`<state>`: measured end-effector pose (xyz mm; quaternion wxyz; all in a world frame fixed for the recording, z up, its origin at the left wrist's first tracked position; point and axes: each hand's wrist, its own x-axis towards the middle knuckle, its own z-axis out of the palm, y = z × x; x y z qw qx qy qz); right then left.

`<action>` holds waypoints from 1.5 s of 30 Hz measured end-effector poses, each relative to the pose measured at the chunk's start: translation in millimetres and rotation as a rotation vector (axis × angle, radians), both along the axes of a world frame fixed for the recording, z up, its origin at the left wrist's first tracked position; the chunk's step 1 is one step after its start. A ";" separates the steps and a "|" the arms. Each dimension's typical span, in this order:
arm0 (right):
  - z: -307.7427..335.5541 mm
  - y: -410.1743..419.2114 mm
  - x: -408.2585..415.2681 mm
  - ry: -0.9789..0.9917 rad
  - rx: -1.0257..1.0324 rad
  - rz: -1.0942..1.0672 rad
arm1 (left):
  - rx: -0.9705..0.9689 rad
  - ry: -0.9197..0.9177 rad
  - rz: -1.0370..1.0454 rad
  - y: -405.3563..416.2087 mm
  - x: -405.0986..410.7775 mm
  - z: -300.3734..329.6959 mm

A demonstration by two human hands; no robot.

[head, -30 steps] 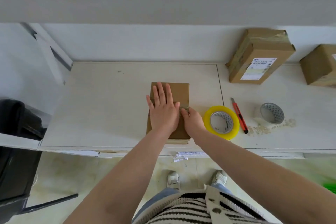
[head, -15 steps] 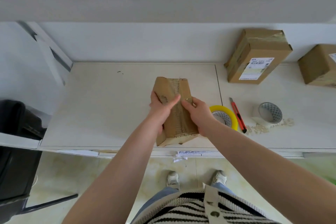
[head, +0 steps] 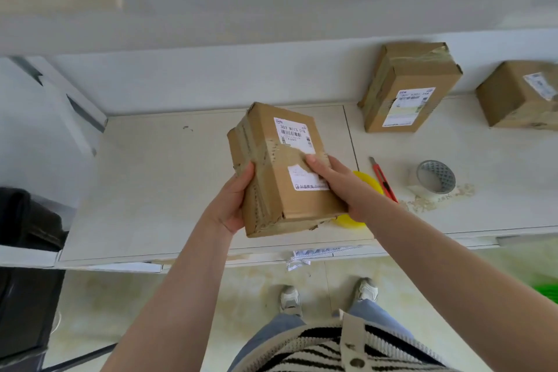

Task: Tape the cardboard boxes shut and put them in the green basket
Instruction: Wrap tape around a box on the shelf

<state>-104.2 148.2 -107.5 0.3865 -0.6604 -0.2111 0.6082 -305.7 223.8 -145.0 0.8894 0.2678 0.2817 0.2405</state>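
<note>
Cardboard box sits lifted off the tabletop, held in the air between both hands over the near part of that surface; the left hand grips its left, taped side with the thumb laid up along the edge, and the right hand grips the right side with the thumb pressed on the torn shipping label; neither hand is free. Its long axis runs away from the person, tilted a little leftward at the far end, the labelled face turned up toward the camera. Only a sliver of the green basket shows at the right edge, low, below tabletop level; so the box lies left of and above its goal, and the right hand is the nearer one to carry it over.

Brown tape bands cross the box's labelled face and run down its left side; the near bottom corner is crumpled and frayed; the box looks sealed, though its far end cannot be seen. Two more cardboard boxes wait at the back right; a yellow tape roll peeks out behind the right wrist.
</note>
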 end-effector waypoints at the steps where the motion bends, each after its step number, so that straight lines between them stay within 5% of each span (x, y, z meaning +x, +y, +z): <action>1: 2.8 -5.8 5.3 0.089 -0.017 -0.005 | 0.005 -0.027 -0.047 -1.5 6.3 -0.3; 7: 10.1 -54.0 41.1 0.181 0.071 -0.206 | 0.055 -0.003 -0.254 -11.6 64.2 -3.8; 12: 13.0 -110.5 80.6 0.031 0.133 -0.511 | 0.334 0.372 -0.088 -34.8 137.8 13.8; 17: 14.1 -172.2 120.0 -0.114 0.152 -0.686 | 0.514 0.389 -0.365 -110.2 217.1 50.9; 21: 11.5 -234.2 163.2 -0.155 0.179 -0.804 | 0.783 0.480 -0.349 -172.6 283.9 59.0; 34: -42.3 -490.1 314.9 -0.147 0.063 -1.265 | 0.792 0.436 -0.859 -409.8 510.4 7.6; 45: -93.1 -602.1 417.2 0.060 -0.043 -1.547 | 0.731 0.560 -1.229 -525.7 657.0 -48.0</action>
